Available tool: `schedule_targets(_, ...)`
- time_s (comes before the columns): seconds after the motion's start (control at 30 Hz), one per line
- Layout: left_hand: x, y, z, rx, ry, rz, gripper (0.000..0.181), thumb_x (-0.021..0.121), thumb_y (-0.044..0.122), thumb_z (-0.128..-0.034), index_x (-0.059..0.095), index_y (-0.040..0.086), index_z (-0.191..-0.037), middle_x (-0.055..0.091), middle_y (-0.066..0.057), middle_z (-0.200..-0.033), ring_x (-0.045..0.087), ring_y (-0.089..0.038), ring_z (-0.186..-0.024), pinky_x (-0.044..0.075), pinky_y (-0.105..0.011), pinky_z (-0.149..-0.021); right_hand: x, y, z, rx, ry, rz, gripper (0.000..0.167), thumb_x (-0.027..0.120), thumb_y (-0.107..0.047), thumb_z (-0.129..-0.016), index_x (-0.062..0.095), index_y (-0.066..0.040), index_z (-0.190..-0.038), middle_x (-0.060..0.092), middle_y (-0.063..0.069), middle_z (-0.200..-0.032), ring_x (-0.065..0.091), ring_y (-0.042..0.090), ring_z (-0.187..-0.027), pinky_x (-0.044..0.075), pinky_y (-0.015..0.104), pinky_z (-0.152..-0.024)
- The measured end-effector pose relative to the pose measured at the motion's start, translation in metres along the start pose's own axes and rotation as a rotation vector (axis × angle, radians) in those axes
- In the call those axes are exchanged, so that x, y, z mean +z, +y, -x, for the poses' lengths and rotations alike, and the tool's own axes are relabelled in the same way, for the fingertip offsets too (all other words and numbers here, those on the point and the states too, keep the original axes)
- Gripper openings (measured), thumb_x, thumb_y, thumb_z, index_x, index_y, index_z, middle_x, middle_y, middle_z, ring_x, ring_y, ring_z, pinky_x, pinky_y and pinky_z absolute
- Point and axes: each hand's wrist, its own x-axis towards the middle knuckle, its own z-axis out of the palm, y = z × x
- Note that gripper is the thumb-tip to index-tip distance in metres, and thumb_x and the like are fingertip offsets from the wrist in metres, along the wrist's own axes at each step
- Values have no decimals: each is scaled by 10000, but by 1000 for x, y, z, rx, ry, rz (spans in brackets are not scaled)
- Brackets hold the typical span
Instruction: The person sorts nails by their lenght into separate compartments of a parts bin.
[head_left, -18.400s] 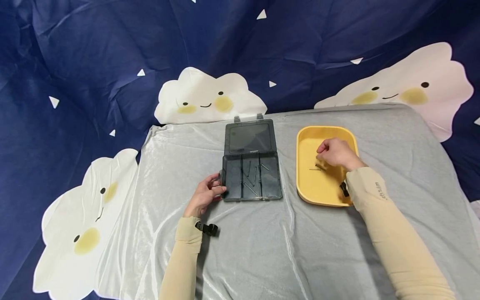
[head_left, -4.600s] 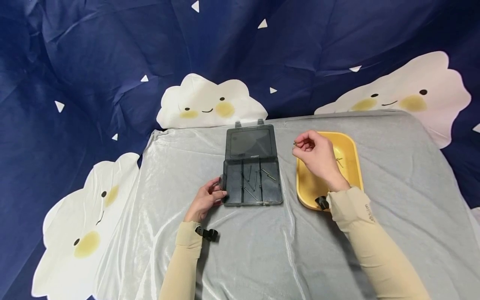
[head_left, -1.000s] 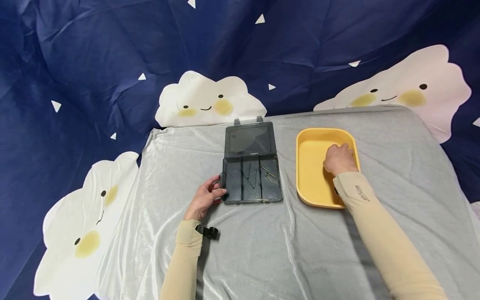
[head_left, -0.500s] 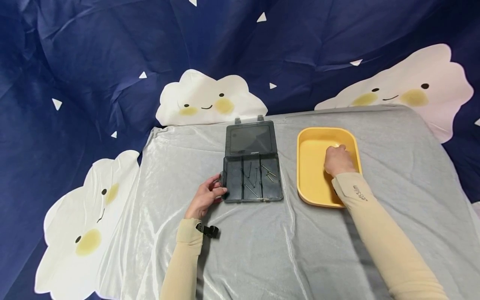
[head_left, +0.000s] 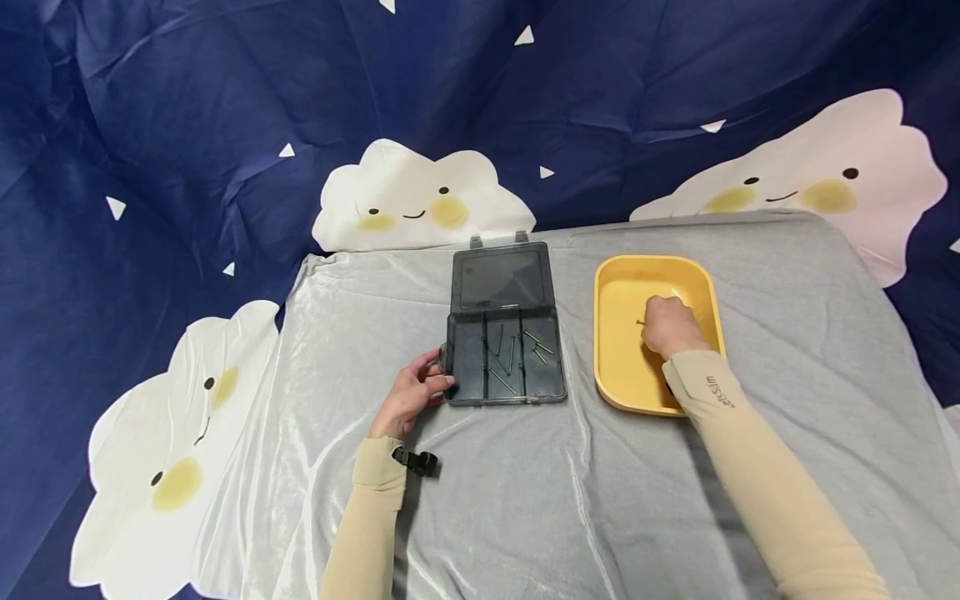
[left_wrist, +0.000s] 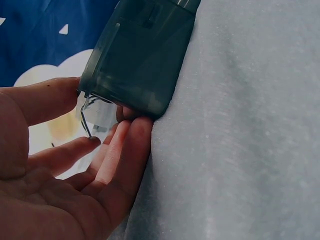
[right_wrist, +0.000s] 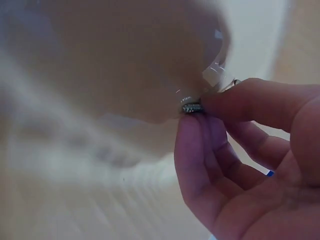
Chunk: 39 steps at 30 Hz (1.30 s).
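Note:
A dark, see-through compartment box (head_left: 467, 358) lies with its lid (head_left: 501, 279) folded back. My left hand (head_left: 408, 396) holds its left end, thumb at the upper edge and fingers at the lower edge in the left wrist view. Three long screws (head_left: 511, 354) lie in the middle compartment and three shorter brassy screws (head_left: 540, 355) in the right one; the left compartment shows none. Inside the yellow tray (head_left: 617, 379), my right hand (head_left: 670, 325) pinches a small screw (right_wrist: 191, 108) between thumb and fingers, its threaded tip showing. In the head view a screw (head_left: 640, 322) shows beside that hand.
Grey velvety cloth (head_left: 495, 500) covers the table under box and tray. A navy curtain (head_left: 585, 83) with cloud prints hangs behind. The tray's raised rim stands around the right hand, which hides part of the tray floor.
Over the last second my right hand shifts slightly left in the tray, and a screw comes into sight beside it. The right compartment has gained screws since the oldest frame. My left hand stays put.

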Motion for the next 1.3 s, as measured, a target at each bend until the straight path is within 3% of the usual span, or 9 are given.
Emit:
schedule_targets(0.63,0,-2,0,-5,-7,12,701,664,33,-863,365,138,-1487,560,-147,-1289,633,-82,-909,535,-290,-731,0,5,1,-4,2,-16,163,540,12,-818,620,73,-946,629,316,-991,604,501,-903,491,580,-791)
schedule_targets(0.87,-1,-4,-1,-1,-7,16,697,668,33,-862,370,137,-1483,565,-143,-1273,636,-79,-893,532,-289,-719,-5,5,3,-8,13,-32,190,630,-66,-820,624,69,-953,638,300,-997,603,489,-906,485,567,-783)
schedule_targets(1.1,-1,-3,-1,-1,4,7,684,676,41,-859,391,140,-1473,575,-130,-1254,630,-86,-901,532,-287,-715,-8,6,4,-24,71,-55,197,725,-142,-796,608,9,-845,630,226,-887,594,416,-846,465,506,-723)
schedule_targets(1.3,0,-2,0,0,7,-1,678,678,49,-864,393,150,-1471,572,-110,-1232,619,-88,-902,531,-290,-712,-9,6,6,-19,94,-86,204,717,-141,-793,552,-22,-811,589,166,-804,557,347,-773,431,443,-687)
